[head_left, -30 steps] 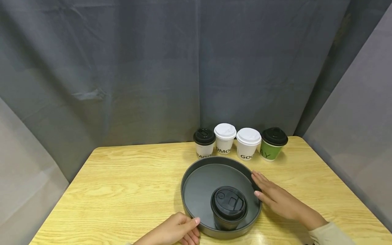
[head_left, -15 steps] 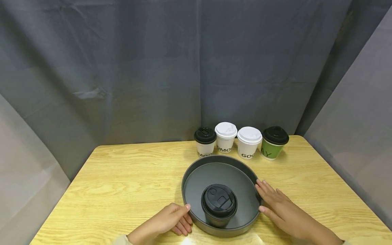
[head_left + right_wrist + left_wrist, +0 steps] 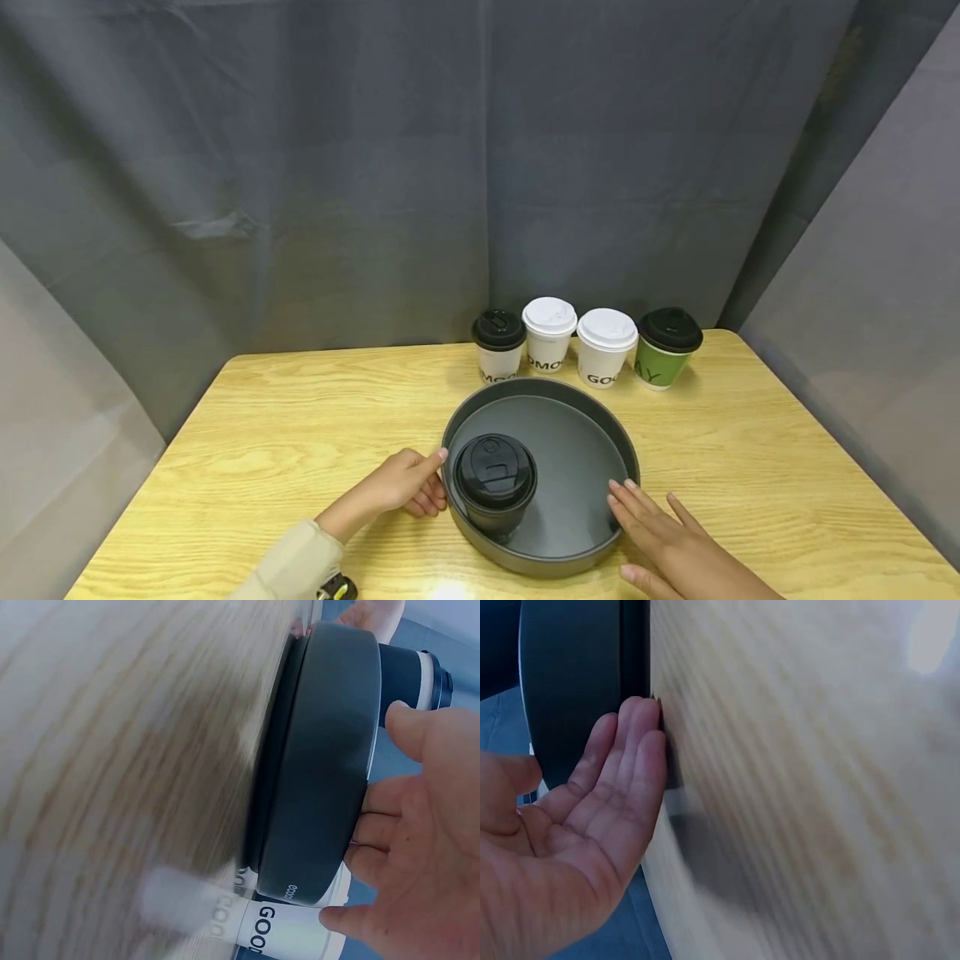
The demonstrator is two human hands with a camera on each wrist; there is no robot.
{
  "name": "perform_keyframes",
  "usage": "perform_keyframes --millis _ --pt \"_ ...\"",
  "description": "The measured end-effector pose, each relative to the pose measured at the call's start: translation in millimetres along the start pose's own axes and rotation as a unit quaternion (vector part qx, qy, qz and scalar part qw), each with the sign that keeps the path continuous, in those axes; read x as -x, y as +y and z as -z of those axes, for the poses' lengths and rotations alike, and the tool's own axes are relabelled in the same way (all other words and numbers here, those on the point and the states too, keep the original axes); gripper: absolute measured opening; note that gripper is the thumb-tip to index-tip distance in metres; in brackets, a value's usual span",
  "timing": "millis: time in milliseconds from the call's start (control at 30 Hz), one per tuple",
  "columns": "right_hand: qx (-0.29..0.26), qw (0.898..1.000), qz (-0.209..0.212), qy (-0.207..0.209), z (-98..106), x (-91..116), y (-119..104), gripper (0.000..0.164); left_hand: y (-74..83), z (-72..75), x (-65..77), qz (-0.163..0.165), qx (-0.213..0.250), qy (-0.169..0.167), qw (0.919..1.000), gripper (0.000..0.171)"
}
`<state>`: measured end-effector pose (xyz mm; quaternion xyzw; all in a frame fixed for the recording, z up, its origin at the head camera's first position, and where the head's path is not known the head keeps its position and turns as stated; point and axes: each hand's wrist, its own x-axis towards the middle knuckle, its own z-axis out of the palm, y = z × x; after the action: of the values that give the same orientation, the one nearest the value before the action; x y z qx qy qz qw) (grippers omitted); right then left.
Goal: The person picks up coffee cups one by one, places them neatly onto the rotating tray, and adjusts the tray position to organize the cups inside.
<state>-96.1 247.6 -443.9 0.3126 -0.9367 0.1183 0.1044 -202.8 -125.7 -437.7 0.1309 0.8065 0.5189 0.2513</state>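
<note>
Gripping nothing, your left hand point(image 3: 408, 483) and right hand point(image 3: 671, 542) touch the tray point(image 3: 573, 467) from either side with relaxed fingers. The black cup point(image 3: 495, 479) stands inside, near its left wall. So one is in; four other cups point(image 3: 594, 333) stand beyond, on the table point(image 3: 300, 433). Handling the tray looks unfinished.

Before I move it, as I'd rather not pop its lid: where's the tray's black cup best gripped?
Probably round the body of the black cup, just below the lid, coming from the right: it stands upright near the left wall of the tray, with bare floor to its right.
</note>
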Motion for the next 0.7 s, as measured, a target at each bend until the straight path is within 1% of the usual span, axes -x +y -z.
perform_keyframes --millis 100,267,333,400,467,533,600,700 --pt "0.004 1.000 -0.002 -0.005 0 -1 -2 0.062 -0.3 2.9 -2.6 0.001 -0.002 -0.002 1.0000 0.063" --pt "-0.012 1.000 -0.009 -0.010 2 -2 -3 0.062 -1.6 4.4 -2.5 -0.002 -0.010 -0.002 0.9999 0.064" --pt "-0.029 0.999 -0.013 -0.017 4 -5 -3 0.063 -2.6 3.5 0.0 -0.006 -0.012 0.002 0.9999 0.065" --pt "-0.063 0.997 -0.032 -0.038 9 -9 -2 0.063 -3.5 2.2 3.9 -0.009 -0.009 0.000 0.9999 0.065" --pt "-0.087 0.993 -0.059 -0.053 15 -14 0 0.064 -4.1 0.1 9.2 -0.010 0.002 -0.012 0.9999 0.064" --pt "-0.108 0.989 -0.084 -0.057 20 -19 5 0.063 -3.5 -3.4 14.9 -0.007 0.022 -0.028 0.9993 0.061" --pt "-0.119 0.987 -0.098 -0.048 24 -25 12 0.062 -1.9 -7.7 20.9 0.001 0.043 -0.049 0.9979 0.057" --pt "-0.131 0.986 -0.102 -0.031 26 -34 26 0.061 1.1 -16.5 29.1 0.019 0.075 -0.069 0.9946 0.048"
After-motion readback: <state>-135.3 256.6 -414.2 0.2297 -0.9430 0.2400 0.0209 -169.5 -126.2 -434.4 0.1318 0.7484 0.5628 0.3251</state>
